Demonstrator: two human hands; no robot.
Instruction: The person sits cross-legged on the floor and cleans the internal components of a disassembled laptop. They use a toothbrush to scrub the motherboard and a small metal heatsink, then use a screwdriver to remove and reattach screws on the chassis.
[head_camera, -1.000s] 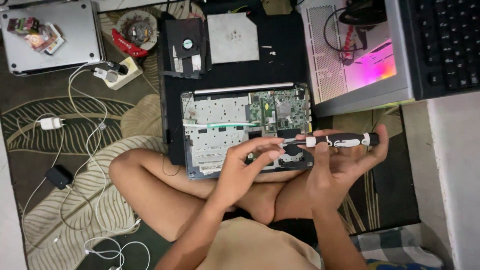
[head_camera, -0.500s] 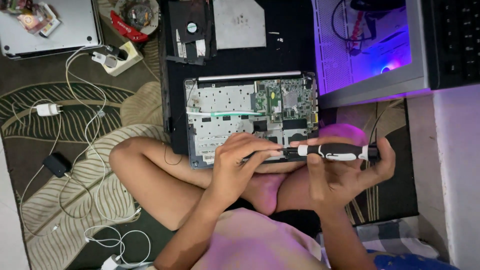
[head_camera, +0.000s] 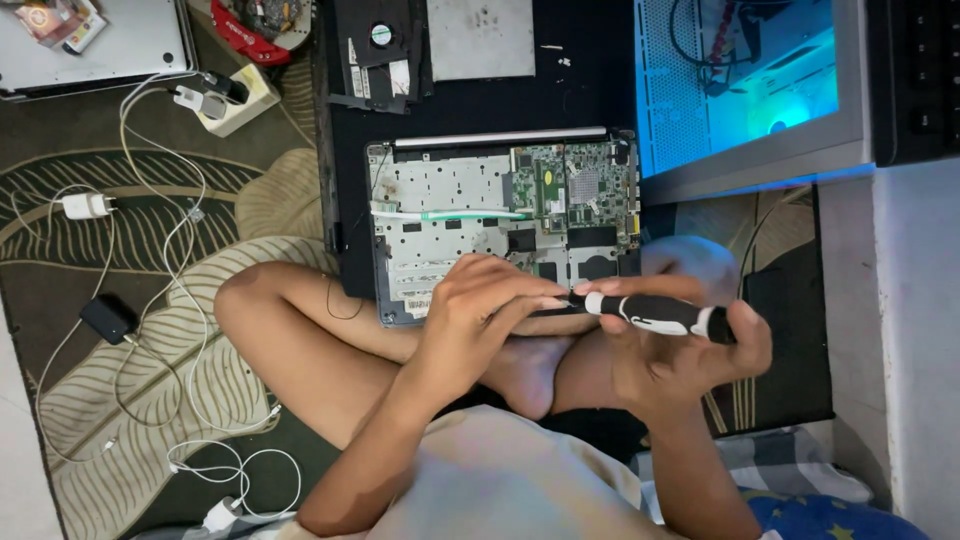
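An opened laptop (head_camera: 450, 215) lies on a black mat in front of my crossed legs, its green circuit board (head_camera: 575, 190) exposed. My right hand (head_camera: 680, 365) grips a black-and-white electric screwdriver (head_camera: 655, 313), held level over my foot near the laptop's front edge. My left hand (head_camera: 480, 310) has its fingertips pinched at the screwdriver's tip. Whether it holds a bit there is too small to tell.
A black mat (head_camera: 590, 70) carries a removed fan part (head_camera: 370, 50) and a grey metal plate (head_camera: 480, 38). A glowing computer case (head_camera: 750, 90) stands at right. A closed silver laptop (head_camera: 100, 40), a power strip (head_camera: 230, 100) and white cables (head_camera: 150, 250) lie on the patterned rug at left.
The view has shifted so the laptop sits further left. Both hands stay together at the screwdriver tip, drifting slightly down toward my foot. The case light changed from pink to blue.
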